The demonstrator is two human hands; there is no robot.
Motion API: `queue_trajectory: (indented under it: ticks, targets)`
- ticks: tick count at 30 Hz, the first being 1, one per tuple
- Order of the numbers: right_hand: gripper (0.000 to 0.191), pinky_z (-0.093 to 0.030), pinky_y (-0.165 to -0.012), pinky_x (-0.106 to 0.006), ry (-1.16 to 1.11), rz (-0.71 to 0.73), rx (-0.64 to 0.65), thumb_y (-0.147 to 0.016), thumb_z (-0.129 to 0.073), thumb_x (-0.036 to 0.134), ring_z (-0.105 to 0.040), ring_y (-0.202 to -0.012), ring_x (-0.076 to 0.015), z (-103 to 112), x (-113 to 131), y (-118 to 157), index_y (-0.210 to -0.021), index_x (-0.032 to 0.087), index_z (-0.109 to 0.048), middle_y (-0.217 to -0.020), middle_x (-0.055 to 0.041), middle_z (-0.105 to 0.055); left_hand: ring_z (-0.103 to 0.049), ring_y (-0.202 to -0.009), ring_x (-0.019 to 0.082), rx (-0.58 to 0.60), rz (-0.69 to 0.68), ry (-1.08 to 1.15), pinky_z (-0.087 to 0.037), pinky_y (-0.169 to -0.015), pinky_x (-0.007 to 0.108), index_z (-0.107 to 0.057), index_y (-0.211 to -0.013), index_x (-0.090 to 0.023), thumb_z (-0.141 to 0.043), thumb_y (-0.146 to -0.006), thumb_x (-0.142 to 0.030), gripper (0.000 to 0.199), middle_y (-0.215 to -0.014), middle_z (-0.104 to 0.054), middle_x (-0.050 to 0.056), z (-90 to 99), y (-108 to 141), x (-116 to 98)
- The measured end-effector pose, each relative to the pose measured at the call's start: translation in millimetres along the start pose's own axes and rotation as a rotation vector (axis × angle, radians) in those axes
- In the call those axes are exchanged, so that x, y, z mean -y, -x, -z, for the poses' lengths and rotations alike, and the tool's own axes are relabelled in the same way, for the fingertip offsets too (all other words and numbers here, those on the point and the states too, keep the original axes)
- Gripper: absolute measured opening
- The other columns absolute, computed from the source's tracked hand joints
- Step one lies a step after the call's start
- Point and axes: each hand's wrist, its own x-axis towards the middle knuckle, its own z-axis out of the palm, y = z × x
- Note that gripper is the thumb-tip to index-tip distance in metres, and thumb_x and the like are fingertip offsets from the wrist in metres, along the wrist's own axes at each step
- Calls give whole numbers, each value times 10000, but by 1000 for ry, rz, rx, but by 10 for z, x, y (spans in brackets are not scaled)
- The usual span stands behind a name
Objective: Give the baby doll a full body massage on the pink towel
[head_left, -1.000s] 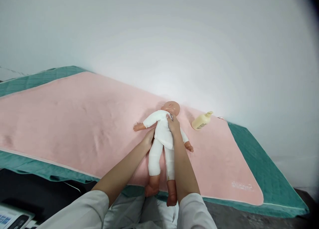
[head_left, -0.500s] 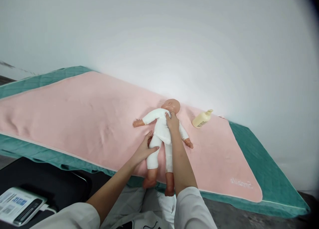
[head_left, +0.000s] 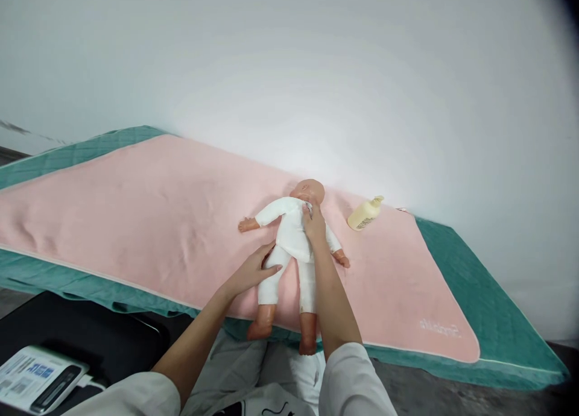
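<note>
A doll in white clothes (head_left: pixel 293 232) lies on its back on a pink mat (head_left: pixel 149 223), its head toward the wall and its feet over the near edge. My left hand (head_left: pixel 254 271) is around the thigh of the doll's leg on the left, thumb on top and fingers at the outer side. Up at the doll's chest, just below the neck, my right hand (head_left: pixel 314 223) holds the upper body; its fingertips are partly hidden. A pale yellow bottle (head_left: pixel 364 214) lies tilted on the mat, right of the doll's head.
Under the mat is a green quilted cover (head_left: pixel 493 295), with a white wall (head_left: pixel 289 72) behind it. At the lower left, a white device with a label and cable (head_left: pixel 40 377) rests on a black surface (head_left: pixel 90 325).
My left hand has shifted slightly left together with the doll's leg, so the legs are farther apart. My right hand remains at the doll's chest.
</note>
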Motion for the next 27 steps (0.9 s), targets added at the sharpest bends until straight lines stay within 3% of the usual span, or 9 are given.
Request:
queue_trajectory:
  ticks: [3, 5, 8, 11, 14, 19, 27]
  targets:
    - [695, -275, -1190, -415, -32, -4, -144, -958, -200, 616, -332, -1437, -254, 120, -74, 293, -1496, 187, -294, -1542, -106, -375, -516, -1278, 309, -142, -8, -90, -437, -1067, 490, -499, -1357, -207, -651, -834, -404, 580, -1365, -561, 112, -26, -9, 52]
    - [653, -287, -1201, -422, -46, 12, -211, -945, -218, 638, -344, -1433, -242, 178, -156, 583, -1475, 283, -356, -1515, -46, -420, -534, -1245, 302, -288, -17, -224, -449, -1048, 483, -538, -1284, -215, -634, -848, -416, 489, -1302, -589, 104, -47, -31, 63]
    - [564, -305, -1203, -482, -36, 21, -186, -947, -264, 617, -367, -1424, -277, 203, -270, 1067, -1391, 355, -493, -1466, -2, -484, -559, -1192, 277, -413, -140, -402, -440, -1046, 473, -609, -1166, -226, -523, -918, -355, 292, -1220, -638, 84, -77, -93, 13]
    - [430, -343, -1188, -489, -36, 95, -131, -969, -369, 498, -425, -1389, -273, 148, -354, 1427, -1291, 334, -601, -1441, -1, -521, -573, -1189, 256, -258, -344, -495, -424, -1058, 462, -666, -1106, -234, -486, -940, -294, 252, -1202, -680, 58, -121, -173, -61]
    - [405, -341, -1178, -535, 3, 185, -83, -974, -402, 396, -412, -1404, -257, 55, -425, 1555, -1330, 315, -576, -1468, -14, -500, -553, -1244, 247, -74, -456, -560, -416, -1078, 454, -690, -1117, -242, -505, -942, -281, 258, -1242, -682, 33, -172, -246, -75]
    - [454, -351, -1167, -554, 1, 201, -66, -969, -423, 336, -403, -1415, -247, -35, -514, 1500, -1420, 323, -481, -1464, -24, -506, -584, -1215, 229, -63, -454, -623, -467, -1039, 436, -681, -1162, -222, -486, -959, -263, 285, -1230, -692, 39, -212, -298, 17]
    - [409, -396, -1148, -494, 0, 185, -88, -974, -442, 297, -465, -1368, -232, -72, -577, 1468, -1365, 254, -554, -1429, -65, -543, -611, -1174, 211, -67, -471, -669, -503, -1019, 413, -674, -1145, -200, -530, -941, -222, 250, -1198, -706, 36, -256, -325, 65]
